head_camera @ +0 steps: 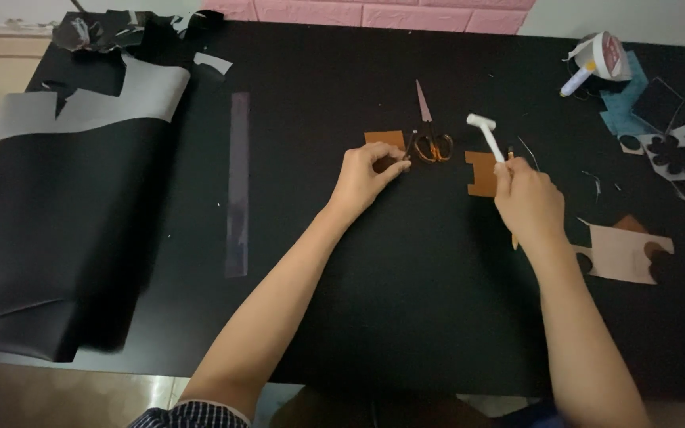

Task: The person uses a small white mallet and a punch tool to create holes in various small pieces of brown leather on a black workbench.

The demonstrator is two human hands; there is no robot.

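My right hand [526, 200] grips a small white mallet [486, 131], its head raised up and to the left. Just under that hand lies a notched brown leather piece [480, 173] on the black table [406, 301]. My left hand [365, 173] pinches the edge of another brown leather piece [384, 140]. Scissors [428, 135] with orange handles and a pinkish blade lie between the two pieces.
A clear ruler [237, 184] lies at the left of centre. A large black and grey sheet [65, 198] hangs over the left edge. At the right sit tan leather offcuts [626, 252], blue and grey scraps [660, 127] and a white tape roll [602, 55].
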